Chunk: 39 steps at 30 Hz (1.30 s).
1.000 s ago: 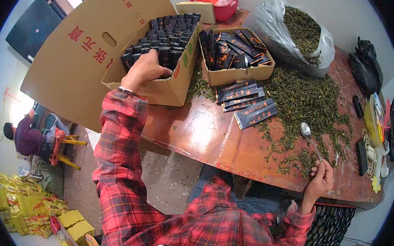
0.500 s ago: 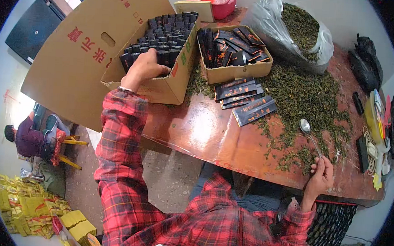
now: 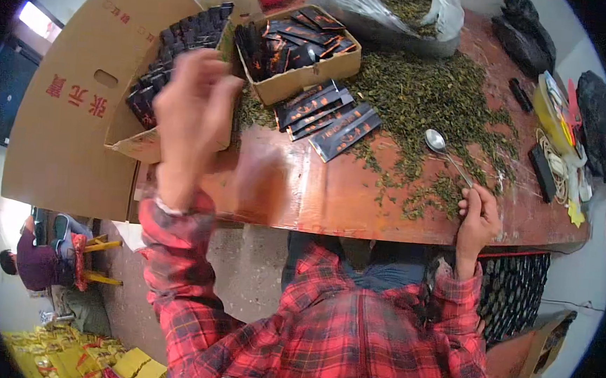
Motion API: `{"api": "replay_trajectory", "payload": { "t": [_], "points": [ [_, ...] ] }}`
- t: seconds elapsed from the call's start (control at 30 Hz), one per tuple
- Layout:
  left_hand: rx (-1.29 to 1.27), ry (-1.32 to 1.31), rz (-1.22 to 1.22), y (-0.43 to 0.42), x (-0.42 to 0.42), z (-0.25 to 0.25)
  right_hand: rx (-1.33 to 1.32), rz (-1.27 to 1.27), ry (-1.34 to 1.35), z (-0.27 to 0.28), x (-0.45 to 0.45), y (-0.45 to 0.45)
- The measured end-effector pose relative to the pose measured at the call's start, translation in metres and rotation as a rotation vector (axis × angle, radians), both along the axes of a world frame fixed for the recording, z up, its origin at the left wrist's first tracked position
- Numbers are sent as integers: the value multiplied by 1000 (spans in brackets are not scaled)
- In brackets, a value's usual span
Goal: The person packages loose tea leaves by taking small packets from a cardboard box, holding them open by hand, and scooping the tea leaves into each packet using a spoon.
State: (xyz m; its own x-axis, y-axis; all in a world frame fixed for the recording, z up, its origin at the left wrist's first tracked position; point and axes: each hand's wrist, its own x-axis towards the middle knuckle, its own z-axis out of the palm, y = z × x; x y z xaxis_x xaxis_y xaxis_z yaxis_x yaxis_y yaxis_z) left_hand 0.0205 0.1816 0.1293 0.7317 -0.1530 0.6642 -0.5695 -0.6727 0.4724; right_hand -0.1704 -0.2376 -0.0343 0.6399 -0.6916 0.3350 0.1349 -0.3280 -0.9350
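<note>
My right hand grips the handle of a metal spoon, whose bowl rests over loose dried leaves on the table. My left hand is raised in front of the large cardboard box, blurred by motion. Its thumb stands apart from the fingers, and nothing shows between them. Black packets fill that box in upright rows. Beside it, a smaller cardboard box holds more black packets with orange print. Several flat packets lie overlapping in front of the small box.
A clear plastic bag of leaves stands at the back. On the right are a yellow container, a coiled cord and black bags. The table's front edge runs before me. Another person sits at the far left.
My left hand has lifted off the packets in the large box and moved toward me. The view has shifted, while my right hand keeps the spoon.
</note>
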Motion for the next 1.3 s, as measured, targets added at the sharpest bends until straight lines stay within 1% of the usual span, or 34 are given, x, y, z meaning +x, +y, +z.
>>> {"api": "replay_trajectory", "payload": {
  "t": [0.03, 0.1, 0.2, 0.23, 0.27, 0.33, 0.6, 0.73, 0.83, 0.93, 1.07, 1.17, 1.3],
  "points": [
    [72, 69, -90, -21, -12, -5, -10, 3, -2, 0, 0, 0],
    [190, 57, -245, -47, -10, -40, -29, 7, -10, -1, 0, 0],
    [318, 153, -235, -76, -13, -79, -49, 2, 12, 2, 0, 1],
    [288, 140, -275, -81, -14, -93, -54, -5, 19, 2, 0, 2],
    [285, 144, -292, -89, -19, -99, -48, -4, 51, 6, 0, 4],
    [302, 162, -308, -100, -26, -107, -41, 3, 24, 7, 1, 5],
    [378, 210, -231, -120, -24, -116, -31, 14, 38, 12, 2, 7],
    [346, 184, -238, -125, -22, -122, -11, 9, 65, 14, 2, 8],
    [316, 246, -251, -132, -22, -119, -10, 7, 69, 16, 3, 9],
    [283, 239, -278, -143, -21, -114, -17, 2, 70, 17, 3, 10],
    [178, 149, -377, -155, -17, -120, -53, -4, 79, 16, 3, 9],
    [116, 227, -425, -158, -21, -114, -91, 1, 97, 15, 3, 6],
    [43, 142, -470, -155, -16, -119, -88, -40, 75, 17, 5, 8]
  ]
}}
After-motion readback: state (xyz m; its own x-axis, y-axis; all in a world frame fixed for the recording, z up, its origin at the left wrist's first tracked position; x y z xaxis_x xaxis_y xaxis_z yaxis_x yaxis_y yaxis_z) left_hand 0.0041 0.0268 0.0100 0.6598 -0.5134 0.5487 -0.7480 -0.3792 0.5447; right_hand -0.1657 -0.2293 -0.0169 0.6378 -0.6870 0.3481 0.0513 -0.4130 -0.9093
